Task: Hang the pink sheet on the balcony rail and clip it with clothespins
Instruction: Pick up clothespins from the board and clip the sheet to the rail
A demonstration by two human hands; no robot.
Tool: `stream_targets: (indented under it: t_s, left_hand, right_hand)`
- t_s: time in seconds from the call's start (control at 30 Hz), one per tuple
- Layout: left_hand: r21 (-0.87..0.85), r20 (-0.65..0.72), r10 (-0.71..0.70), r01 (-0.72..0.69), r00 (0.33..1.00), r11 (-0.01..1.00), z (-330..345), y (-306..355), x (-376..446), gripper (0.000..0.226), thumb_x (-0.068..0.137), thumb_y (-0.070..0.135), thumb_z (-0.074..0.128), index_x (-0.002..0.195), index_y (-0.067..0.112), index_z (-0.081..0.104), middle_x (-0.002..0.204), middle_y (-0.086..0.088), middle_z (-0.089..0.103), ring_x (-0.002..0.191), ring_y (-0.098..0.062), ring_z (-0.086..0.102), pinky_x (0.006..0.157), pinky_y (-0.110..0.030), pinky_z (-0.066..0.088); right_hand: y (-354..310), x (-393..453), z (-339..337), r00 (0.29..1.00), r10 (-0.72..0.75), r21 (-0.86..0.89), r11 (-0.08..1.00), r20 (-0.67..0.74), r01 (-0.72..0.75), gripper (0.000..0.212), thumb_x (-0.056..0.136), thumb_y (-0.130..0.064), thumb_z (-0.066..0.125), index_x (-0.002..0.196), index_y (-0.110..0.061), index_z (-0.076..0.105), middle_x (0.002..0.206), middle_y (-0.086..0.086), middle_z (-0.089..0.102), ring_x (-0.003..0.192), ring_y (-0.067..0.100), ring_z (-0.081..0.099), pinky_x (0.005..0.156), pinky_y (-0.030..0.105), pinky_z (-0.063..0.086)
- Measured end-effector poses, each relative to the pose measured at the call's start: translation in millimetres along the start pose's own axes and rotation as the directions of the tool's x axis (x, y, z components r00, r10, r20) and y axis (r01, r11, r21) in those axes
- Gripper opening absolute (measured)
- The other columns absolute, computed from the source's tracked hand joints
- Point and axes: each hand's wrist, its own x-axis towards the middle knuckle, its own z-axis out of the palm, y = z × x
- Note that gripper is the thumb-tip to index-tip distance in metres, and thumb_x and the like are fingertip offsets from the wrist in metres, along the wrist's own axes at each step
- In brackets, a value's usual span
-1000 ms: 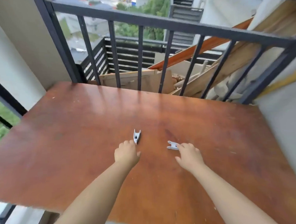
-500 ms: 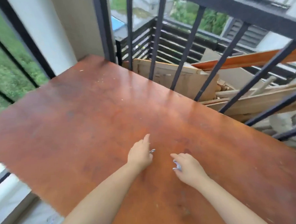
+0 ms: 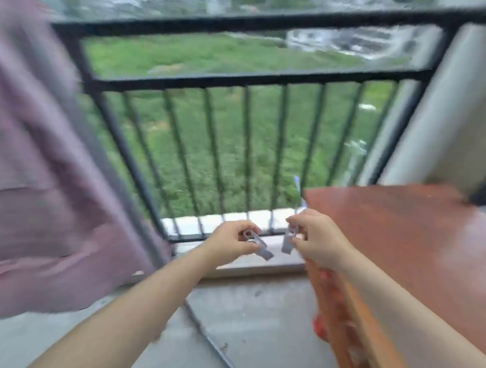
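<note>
Open gap in the middle, blocked left, right and ahead.
Free room is seen over the grey floor (image 3: pixel 243 319) between the pink sheet (image 3: pixel 38 166), draped on the left, and the red-brown table (image 3: pixel 408 245) on the right. The way forward is closed by the black railing (image 3: pixel 244 79); only narrow slots are left between its bars, with a wider opening under the top rail. The upper right is shut off by a pale wall (image 3: pixel 457 102). Both hands, left hand (image 3: pixel 228 242) and right hand (image 3: pixel 318 237), are held in the gap, each occupied by a clothespin (image 3: pixel 260 246). Picture is blurred.
</note>
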Motion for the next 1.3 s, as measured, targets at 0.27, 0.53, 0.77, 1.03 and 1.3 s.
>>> stream_targets:
  t_s: [0.27,0.53,0.77,1.03,1.3]
  left_hand:
    - [-0.043,-0.618,-0.242,0.276,0.748,0.960,-256.4,-130.3,-238.9,0.051,0.046,0.047,0.046,0.081,0.013,0.058,0.089,-0.008,0.056,0.083,-0.010,0.050,0.069,-0.027,0.039]
    - [-0.082,-0.855,-0.273,0.406,0.440,0.910,-427.7,-210.5,-405.2,0.045,0.072,0.019,0.060,0.115,0.006,0.058,0.118,-0.013,0.063,0.108,-0.025,0.059,0.093,-0.035,0.048]
    - [0.024,-0.972,-0.062,0.357,0.228,0.934,-622.3,-253.2,-473.7,0.036,0.086,0.013,0.054,0.121,0.004,0.054,0.122,-0.014,0.059,0.111,-0.027,0.057,0.092,-0.028,0.042]
    - [0.052,-0.998,0.056,0.314,-0.003,0.948,-785.3,-332.7,-545.3,0.031,0.092,0.008,0.031,0.109,0.003,0.057,0.101,-0.009,0.051,0.090,-0.020,0.046,0.073,-0.023,0.033]
    - [0.149,-0.989,0.137,0.474,0.062,0.868,-962.8,-468.0,-660.4,0.031,0.089,0.023,0.050,0.067,0.005,0.063,0.053,-0.001,0.051,0.055,-0.016,0.047,0.052,-0.023,0.032]
  right_hand:
    - [-333.4,66.0,129.5,0.826,-0.560,0.122,0.825,0.059,0.551,0.032,0.071,0.006,0.059,0.102,0.003,0.062,0.092,0.019,0.059,0.081,0.031,0.059,0.077,0.030,0.043]
    - [-603.4,87.8,228.6,0.523,-0.850,0.226,0.522,0.061,0.822,0.035,0.074,-0.005,0.065,0.109,-0.003,0.060,0.101,0.016,0.060,0.088,0.028,0.060,0.075,0.017,0.038]
    - [-806.3,144.7,268.2,0.433,-0.886,0.284,0.378,-0.164,0.881,0.035,0.074,-0.011,0.068,0.107,-0.003,0.062,0.102,0.014,0.063,0.076,0.020,0.061,0.081,0.018,0.045]
    - [-998.9,190.7,317.0,0.400,-0.891,0.184,0.366,-0.214,0.912,0.038,0.079,-0.020,0.064,0.115,-0.011,0.058,0.106,0.006,0.065,0.076,0.011,0.058,0.077,0.016,0.043]
    - [-1208.4,212.6,421.3,0.462,-0.847,0.148,0.438,-0.261,0.887,0.045,0.076,-0.013,0.066,0.118,-0.006,0.054,0.107,0.010,0.066,0.085,0.015,0.058,0.086,0.020,0.043]
